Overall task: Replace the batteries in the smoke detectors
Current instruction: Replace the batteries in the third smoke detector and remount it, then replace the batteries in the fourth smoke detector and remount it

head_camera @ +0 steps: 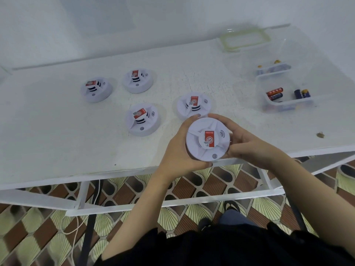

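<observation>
Both grips close on one smoke detector. The left grip (178, 148) curls round its left rim with fingertips over the far edge, and the right grip (247, 143) curls round the right rim, so neither is spread open and neither holds anything else. The held detector (208, 139) sits between them over the near edge of the desk (57, 131), its face turned up toward the camera. Two opposed holds on the rim look suited to twisting the body against its back plate, which is probably how the battery bay is reached. The underside is hidden, so that stays a guess.

It is a smooth white plastic disc with a raised centre dome, radial ribs, dark vent slots and a red label. The hard, slick shell gives little to grasp except its edge.

Four more detectors (143, 120) of the same make lie face up and spread apart on the matt, slightly speckled white desk, one just behind the held one. They seem laid out to be worked through in turn.

To the right stands a clear tub (288, 105) of thin transparent plastic. It holds loose cylindrical batteries (274, 94), some red and some blue, within easy reach of the right grip. A smaller tub (273, 69) behind it holds more cells. A clear lid (245, 40) with a pale green seal lies farther back, set aside so the tubs stay open.
</observation>
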Motion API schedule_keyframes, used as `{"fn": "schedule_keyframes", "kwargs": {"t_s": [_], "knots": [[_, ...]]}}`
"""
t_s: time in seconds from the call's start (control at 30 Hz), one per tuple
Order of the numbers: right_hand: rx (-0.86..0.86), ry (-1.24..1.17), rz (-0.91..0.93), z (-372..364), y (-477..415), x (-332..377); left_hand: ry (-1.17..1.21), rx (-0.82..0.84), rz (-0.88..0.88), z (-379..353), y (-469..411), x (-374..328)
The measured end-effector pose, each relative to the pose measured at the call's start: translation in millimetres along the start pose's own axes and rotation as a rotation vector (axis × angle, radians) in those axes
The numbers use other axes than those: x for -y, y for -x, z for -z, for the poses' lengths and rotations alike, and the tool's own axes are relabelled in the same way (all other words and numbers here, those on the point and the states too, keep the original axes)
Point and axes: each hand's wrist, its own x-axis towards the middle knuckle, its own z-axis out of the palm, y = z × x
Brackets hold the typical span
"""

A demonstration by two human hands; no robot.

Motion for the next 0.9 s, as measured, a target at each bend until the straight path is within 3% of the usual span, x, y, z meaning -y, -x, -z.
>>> {"fn": "schedule_keyframes", "kwargs": {"t_s": [0.17,0.3,0.4,0.63,0.9], "knots": [[0.061,0.070,-0.042,1,1,5,0.083,0.020,0.028,2,2,0],[-0.010,0.313,-0.067,11,-4,13,0.135,0.061,0.054,12,-1,0],[-0.105,0.625,-0.042,22,-14,37,0.046,0.038,0.040,21,-14,-10],[-0.093,0.978,0.091,70,-77,100,-0.171,0.004,0.005,58,-95,-35],[-0.086,1.336,-0.064,133,-168,103,-0.256,0.104,0.138,65,-207,-14]]}}
